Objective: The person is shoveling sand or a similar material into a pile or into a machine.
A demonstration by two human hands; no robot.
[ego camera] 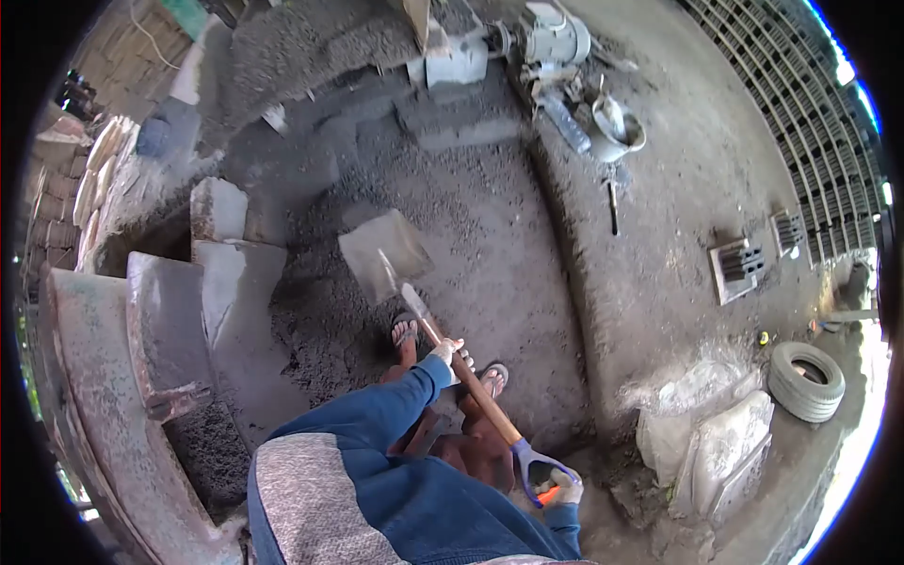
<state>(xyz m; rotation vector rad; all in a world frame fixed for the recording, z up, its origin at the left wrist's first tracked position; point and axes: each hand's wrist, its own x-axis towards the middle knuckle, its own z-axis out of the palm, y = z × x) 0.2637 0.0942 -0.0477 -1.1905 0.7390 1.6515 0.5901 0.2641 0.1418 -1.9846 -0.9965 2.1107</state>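
Note:
My left hand (452,357) is wrapped around the wooden shaft of a shovel (487,406), partway down towards the blade. At the shaft's upper end, my right hand (565,487) grips the blue and orange D-shaped handle (530,459). The flat metal blade (385,254) is out ahead of my sandalled feet, over dark loose material on the floor; it carries no visible heap. Whether the blade touches the floor I cannot tell.
Curved metal sheets (169,332) and a dark pit lie on the left. Ahead are a motor (558,39) and a bucket (614,134). A raised ledge (565,261) runs along the right, with flattened sacks (727,438) and a tyre (805,381) beyond.

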